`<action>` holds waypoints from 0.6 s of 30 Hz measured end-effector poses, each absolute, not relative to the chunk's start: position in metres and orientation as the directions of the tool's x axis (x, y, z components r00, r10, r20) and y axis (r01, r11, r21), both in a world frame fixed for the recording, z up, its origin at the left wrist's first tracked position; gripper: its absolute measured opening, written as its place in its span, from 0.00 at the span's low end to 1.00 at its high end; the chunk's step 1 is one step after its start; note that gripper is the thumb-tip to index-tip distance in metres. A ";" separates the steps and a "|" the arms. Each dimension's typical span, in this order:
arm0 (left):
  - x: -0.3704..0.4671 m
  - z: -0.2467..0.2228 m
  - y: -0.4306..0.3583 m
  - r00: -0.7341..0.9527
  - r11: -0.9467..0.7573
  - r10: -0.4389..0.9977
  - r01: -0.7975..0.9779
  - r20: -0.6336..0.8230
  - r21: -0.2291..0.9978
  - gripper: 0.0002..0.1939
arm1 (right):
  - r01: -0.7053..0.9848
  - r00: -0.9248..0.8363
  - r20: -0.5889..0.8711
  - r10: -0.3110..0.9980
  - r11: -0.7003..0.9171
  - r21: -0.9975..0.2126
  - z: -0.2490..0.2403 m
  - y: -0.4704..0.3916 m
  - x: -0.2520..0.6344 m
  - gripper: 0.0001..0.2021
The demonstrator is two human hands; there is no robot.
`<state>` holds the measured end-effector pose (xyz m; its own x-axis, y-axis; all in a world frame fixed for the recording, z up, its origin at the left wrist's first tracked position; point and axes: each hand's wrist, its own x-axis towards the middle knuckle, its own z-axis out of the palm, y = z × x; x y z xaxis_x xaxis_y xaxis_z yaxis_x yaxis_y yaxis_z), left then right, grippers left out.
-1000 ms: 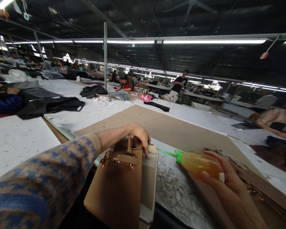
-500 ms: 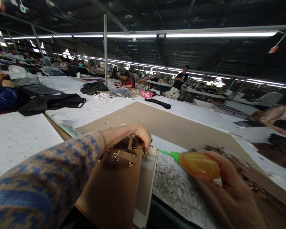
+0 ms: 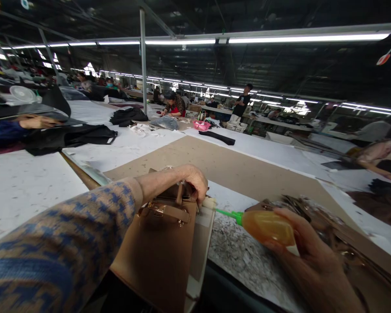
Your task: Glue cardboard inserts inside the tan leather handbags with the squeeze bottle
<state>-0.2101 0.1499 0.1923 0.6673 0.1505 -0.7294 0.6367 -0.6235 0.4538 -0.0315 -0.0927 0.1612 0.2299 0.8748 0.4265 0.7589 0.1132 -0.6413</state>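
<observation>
A brown handbag (image 3: pixel 156 256) stands in front of me, with a buckled strap and gold-coloured fittings near its top. My left hand (image 3: pixel 197 180) reaches over it and grips its upper edge; the fingertips are partly hidden. Along the bag's right side a pale inner panel (image 3: pixel 200 245) shows. My right hand (image 3: pixel 316 256) is wrapped round a squeeze bottle (image 3: pixel 267 228) of amber liquid, held on its side. Its thin green nozzle (image 3: pixel 228 213) points left, with the tip at the panel's top edge, just right of my left hand; whether it touches I cannot tell.
More brown bag pieces (image 3: pixel 348 248) lie at the right, beneath and beyond my right hand. A brown sheet (image 3: pixel 228 161) covers part of the white table. At the left, a co-worker's hand (image 3: pixel 39 121) is at black material (image 3: pixel 74 137). A stained white patch (image 3: pixel 241 256) lies beside the bag.
The bottle and my right hand have shifted slightly left. The co-worker's hand at the left has reached out, and a black sheet there now stands raised. My left hand keeps its grip.
</observation>
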 end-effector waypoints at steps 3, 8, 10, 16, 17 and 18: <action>-0.209 0.197 0.145 0.578 -0.615 0.125 0.683 -0.806 0.394 0.15 | 0.787 0.242 0.433 0.868 0.085 -0.611 0.164 -0.093 -0.032 0.23; -0.209 0.200 0.137 0.632 -0.695 0.189 0.627 -0.752 0.352 0.10 | 0.722 0.264 0.375 0.889 0.076 -0.687 0.171 -0.091 -0.036 0.23; -0.210 0.199 0.136 0.637 -0.689 0.212 0.635 -0.741 0.349 0.09 | 0.699 0.275 0.347 0.897 0.061 -0.712 0.169 -0.090 -0.036 0.23; -0.213 0.198 0.134 0.649 -0.677 0.249 0.647 -0.718 0.350 0.07 | 0.662 0.340 0.329 0.881 0.024 -0.749 0.160 -0.088 -0.041 0.23; -0.214 0.198 0.135 0.657 -0.678 0.245 0.642 -0.713 0.358 0.07 | 0.664 0.339 0.327 0.882 0.022 -0.747 0.160 -0.088 -0.042 0.23; -0.214 0.197 0.135 0.665 -0.677 0.241 0.637 -0.706 0.368 0.07 | 0.665 0.334 0.320 0.887 0.019 -0.746 0.161 -0.088 -0.044 0.22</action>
